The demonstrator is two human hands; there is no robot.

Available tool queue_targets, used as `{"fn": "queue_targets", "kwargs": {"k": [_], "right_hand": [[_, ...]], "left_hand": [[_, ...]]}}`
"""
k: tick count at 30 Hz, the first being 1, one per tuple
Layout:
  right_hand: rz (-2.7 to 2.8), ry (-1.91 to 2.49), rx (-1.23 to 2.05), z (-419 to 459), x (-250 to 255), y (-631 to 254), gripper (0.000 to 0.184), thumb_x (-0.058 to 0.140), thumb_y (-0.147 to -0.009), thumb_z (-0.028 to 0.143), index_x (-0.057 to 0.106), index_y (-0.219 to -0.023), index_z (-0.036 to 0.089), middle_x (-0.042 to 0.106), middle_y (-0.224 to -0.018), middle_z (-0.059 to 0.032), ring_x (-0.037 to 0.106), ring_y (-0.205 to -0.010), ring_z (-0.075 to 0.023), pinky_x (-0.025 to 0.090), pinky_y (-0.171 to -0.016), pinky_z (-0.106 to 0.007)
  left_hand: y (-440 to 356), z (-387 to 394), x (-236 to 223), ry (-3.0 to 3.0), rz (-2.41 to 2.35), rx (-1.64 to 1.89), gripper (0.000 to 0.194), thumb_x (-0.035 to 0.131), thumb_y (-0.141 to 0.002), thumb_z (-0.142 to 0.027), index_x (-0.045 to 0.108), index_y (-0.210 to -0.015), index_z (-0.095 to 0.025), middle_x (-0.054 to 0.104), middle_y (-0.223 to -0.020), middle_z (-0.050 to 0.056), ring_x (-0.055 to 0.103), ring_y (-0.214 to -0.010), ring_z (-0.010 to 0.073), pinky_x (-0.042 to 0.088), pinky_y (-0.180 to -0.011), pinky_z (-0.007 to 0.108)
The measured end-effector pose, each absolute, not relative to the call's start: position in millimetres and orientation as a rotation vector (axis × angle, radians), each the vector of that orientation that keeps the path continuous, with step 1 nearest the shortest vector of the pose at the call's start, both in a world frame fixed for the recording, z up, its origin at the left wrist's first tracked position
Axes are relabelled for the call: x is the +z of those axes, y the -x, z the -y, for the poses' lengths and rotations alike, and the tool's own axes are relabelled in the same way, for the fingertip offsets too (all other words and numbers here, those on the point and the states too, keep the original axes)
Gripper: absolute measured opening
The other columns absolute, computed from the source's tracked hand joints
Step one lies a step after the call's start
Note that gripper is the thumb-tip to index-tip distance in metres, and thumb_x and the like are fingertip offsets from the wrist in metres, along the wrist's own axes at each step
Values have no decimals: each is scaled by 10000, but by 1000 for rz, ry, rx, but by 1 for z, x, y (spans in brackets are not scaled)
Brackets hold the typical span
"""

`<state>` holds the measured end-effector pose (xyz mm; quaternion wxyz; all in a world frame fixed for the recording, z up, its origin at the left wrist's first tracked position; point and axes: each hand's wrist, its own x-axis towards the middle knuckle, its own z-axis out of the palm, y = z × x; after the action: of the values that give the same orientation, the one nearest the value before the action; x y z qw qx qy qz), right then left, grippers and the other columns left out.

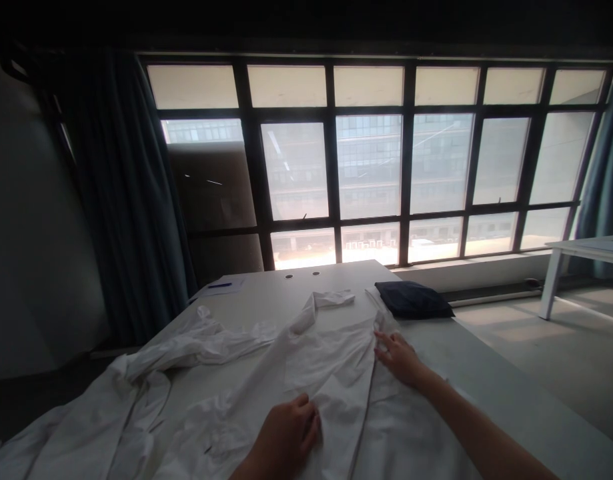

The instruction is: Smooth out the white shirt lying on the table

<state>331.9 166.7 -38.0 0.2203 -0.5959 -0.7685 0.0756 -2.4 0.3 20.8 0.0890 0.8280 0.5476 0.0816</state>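
Observation:
A crumpled white coat (331,373) lies spread over the white table (491,380), its collar (331,300) toward the window. One long sleeve (201,343) stretches to the left, and more white cloth (86,420) hangs off the near left of the table. My left hand (286,437) rests curled on the coat's front near the bottom of the view, its fingertips hidden. My right hand (399,359) lies farther up, its fingers touching the coat's front edge near the collar.
A folded dark navy cloth (411,300) lies on the table beyond my right hand. A paper sheet with a blue pen (220,286) sits at the far left corner. Large windows (371,167), a dark curtain (126,187) and a second white table (586,250) stand beyond.

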Motion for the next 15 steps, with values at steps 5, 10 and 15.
{"fn": "queue_targets", "kwargs": {"k": [5,10,15], "right_hand": [[2191,1603,160,-167,-51,-325,639,457,-945,515,325,-1559,395,545,-1413,-111,491,-1285,-316,387,-1035,-490],[2242,1578,202,-168,-51,-316,536,429,-962,507,510,-1467,345,562,-1450,-92,487,-1282,-333,356,-1061,-529],[2083,1399,223,-167,-24,-311,626,541,-904,454,483,-1489,241,550,-1467,-132,457,-1341,-346,367,-1095,-539]], "left_hand": [[1,2,16,-2465,-1648,280,172,470,-959,-303,612,-1052,-278,649,-1099,29,680,-917,174,489,-806,250],[0,3,17,-2481,-1644,250,202,488,-940,-314,607,-1100,-288,651,-1123,35,686,-936,196,499,-808,267],[4,4,30,-2385,-1699,112,273,531,-897,-306,605,-1160,-313,638,-1206,35,679,-1001,220,502,-865,299]]}}
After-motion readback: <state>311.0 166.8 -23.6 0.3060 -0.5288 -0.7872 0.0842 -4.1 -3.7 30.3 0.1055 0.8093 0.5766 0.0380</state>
